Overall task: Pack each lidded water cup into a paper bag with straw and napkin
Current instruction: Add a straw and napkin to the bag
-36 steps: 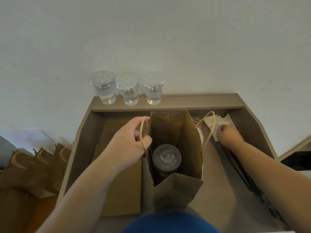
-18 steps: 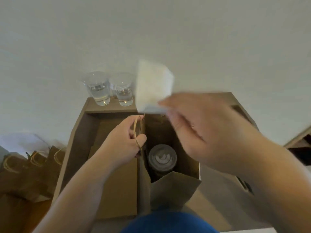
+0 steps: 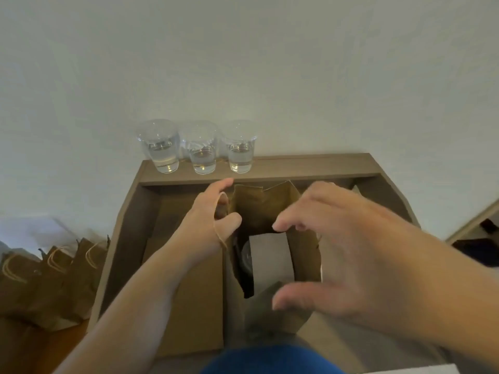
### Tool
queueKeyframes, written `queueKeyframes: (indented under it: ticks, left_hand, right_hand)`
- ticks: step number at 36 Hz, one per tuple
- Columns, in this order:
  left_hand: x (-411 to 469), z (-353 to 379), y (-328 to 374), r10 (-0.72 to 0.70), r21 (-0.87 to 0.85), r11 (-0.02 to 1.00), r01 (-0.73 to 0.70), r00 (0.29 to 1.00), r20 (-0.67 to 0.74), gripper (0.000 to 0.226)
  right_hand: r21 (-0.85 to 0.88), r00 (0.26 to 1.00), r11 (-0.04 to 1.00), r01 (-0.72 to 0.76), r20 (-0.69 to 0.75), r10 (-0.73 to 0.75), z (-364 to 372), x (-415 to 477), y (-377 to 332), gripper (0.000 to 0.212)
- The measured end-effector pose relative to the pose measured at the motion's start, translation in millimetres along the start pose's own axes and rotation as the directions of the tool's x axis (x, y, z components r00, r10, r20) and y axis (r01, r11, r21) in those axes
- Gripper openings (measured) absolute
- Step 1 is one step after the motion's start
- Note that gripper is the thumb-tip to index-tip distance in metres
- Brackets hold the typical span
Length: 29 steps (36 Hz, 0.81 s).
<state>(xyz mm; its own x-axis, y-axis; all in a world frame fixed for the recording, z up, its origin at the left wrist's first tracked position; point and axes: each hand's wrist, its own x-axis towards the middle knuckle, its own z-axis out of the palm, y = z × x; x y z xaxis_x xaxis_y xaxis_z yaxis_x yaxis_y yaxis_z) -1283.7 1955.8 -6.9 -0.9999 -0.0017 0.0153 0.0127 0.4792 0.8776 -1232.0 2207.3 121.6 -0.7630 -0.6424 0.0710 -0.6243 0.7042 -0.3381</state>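
Note:
An open brown paper bag [image 3: 259,209] stands upright in the wooden tray. Inside it a white napkin [image 3: 270,257] lies over a lidded cup [image 3: 246,259], of which only the left edge shows. My left hand [image 3: 209,220] grips the bag's left rim with the twine handle looped over it. My right hand [image 3: 340,247] hovers above the bag's mouth, fingers spread and loosely curved, holding nothing. Three lidded water cups [image 3: 201,151] stand in a row on the tray's back ledge.
The wooden tray [image 3: 310,168] has raised walls on the left, back and right. A flat stack of brown bags [image 3: 189,292] lies left of the open bag. Several packed paper bags [image 3: 51,279] stand on the floor at far left.
My right hand brought the napkin from the tray's right side over the bag and released it; the napkin now lies inside on the cup. My left hand kept its grip.

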Motion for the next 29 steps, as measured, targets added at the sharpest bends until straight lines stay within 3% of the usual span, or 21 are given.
queueKeyframes:
  ticks: [2,4,8,11,14,16,19,20,22,23,25,27,29]
  left_hand:
    - [8.5,2.4,1.9,0.007,-0.088,0.996,-0.004,1.000,0.029,0.080]
    - [16.6,3.9,-1.4,0.033,-0.185,0.982,-0.020,0.997,0.065,0.082]
    - [22.4,2.8,-9.2,0.011,-0.239,0.971,0.010,0.997,0.083,0.077]
    - [14.5,-2.4,-7.0,-0.041,-0.261,0.964,0.054,0.998,0.056,0.069]
    - [-1.4,-4.2,-2.7,-0.033,-0.144,0.989,0.044,0.997,0.073,0.058]
    - [-14.1,-3.8,3.6,-0.025,-0.116,0.993,0.039,0.992,0.124,0.060]
    - [-31.2,-7.3,14.2,0.016,0.078,0.996,-0.033,0.977,0.212,0.096]
    - [-35.2,-9.5,14.9,0.034,0.094,0.994,-0.061,0.963,0.266,0.107]
    - [-39.4,-15.3,9.4,0.062,0.023,0.997,-0.076,0.929,0.364,0.125]
    - [-39.0,-18.2,3.8,0.064,-0.032,0.998,-0.056,0.920,0.387,0.129]
    - [-33.8,-20.4,-11.4,0.046,-0.070,0.997,-0.021,0.926,0.375,0.134]
    - [-24.4,-16.4,-29.3,-0.032,0.021,0.999,0.026,0.932,0.360,0.131]
    - [-13.6,-4.9,-48.6,-0.149,0.171,0.981,0.090,0.917,0.370,0.106]
  right_hand:
    - [-0.257,0.993,0.966,0.027,0.117,0.003,29.7,-13.1,7.2,0.078]
    - [-0.330,0.984,0.944,0.008,0.172,0.051,50.8,-26.2,17.2,0.061]
    - [-0.338,0.998,0.940,0.033,0.056,-0.014,58.1,-22.9,40.1,0.018]
    - [-0.360,0.998,0.933,-0.001,-0.065,-0.024,48.2,-24.6,66.4,0.012]
    - [-0.356,0.980,0.926,-0.124,-0.192,0.057,43.6,-24.3,91.1,0.014]
    - [-0.274,0.950,0.937,-0.214,-0.280,0.135,50.6,-25.7,103.6,0.020]
    - [0.021,0.860,0.934,-0.356,-0.383,0.336,72.8,-34.5,115.2,0.059]
    - [0.157,0.812,0.909,-0.387,-0.409,0.416,81.7,-39.7,116.5,0.064]
    - [0.405,0.717,0.817,-0.411,-0.410,0.564,102.8,-53.2,120.4,0.052]
    - [0.500,0.694,0.761,-0.413,-0.368,0.619,114.0,-60.4,124.0,0.046]
    - [0.601,0.710,0.634,-0.487,-0.151,0.688,136.2,-72.5,131.3,0.058]
    - [0.544,0.719,0.539,-0.643,0.186,0.670,158.9,-78.9,137.5,0.073]
    - [0.424,0.684,0.537,-0.729,0.436,0.585,177.5,-77.0,139.0,0.096]
